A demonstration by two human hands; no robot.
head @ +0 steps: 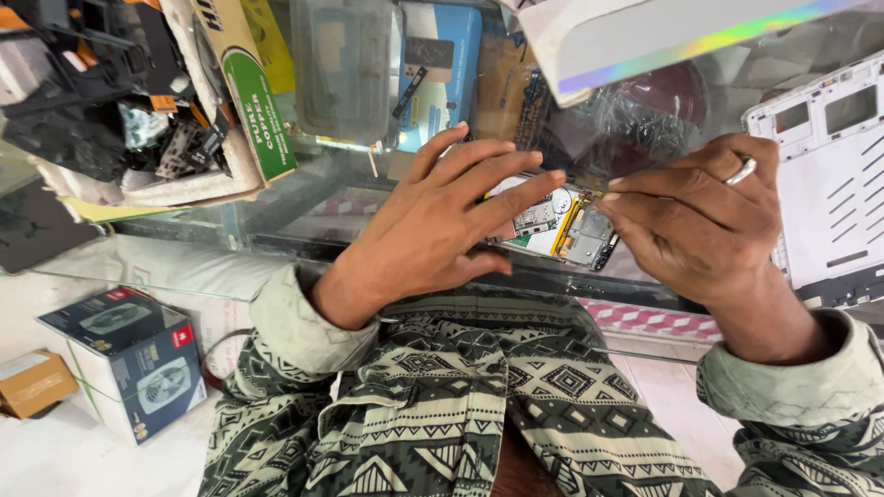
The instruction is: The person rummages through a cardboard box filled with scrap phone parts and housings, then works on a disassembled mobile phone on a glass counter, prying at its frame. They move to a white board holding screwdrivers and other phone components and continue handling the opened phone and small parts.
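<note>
where the glass counter (184, 262) ran across the view, a cardboard tray of dark spare parts (101, 110) was seen at the far left, with a green-sided carton (258, 110) leaned beside it and a blue boxed item (442, 64) further along. below the counter, a dark blue box (129, 359) was set on the floor. near the middle, the left hand (433, 221) was laid flat and spread, its fingers extended over an opened phone (562, 225), which was pressed down onto the counter rather than gripped. the back cover was already off, and the boards and shields were left bare. just to the right, the right hand (709, 221) was pinched shut on a thin tool (603, 193), its tip touching the phone's upper edge. work inside was judged to be unfinished, and nothing had been refitted. a white laptop shell (829, 184) was lying at the far right.
</note>
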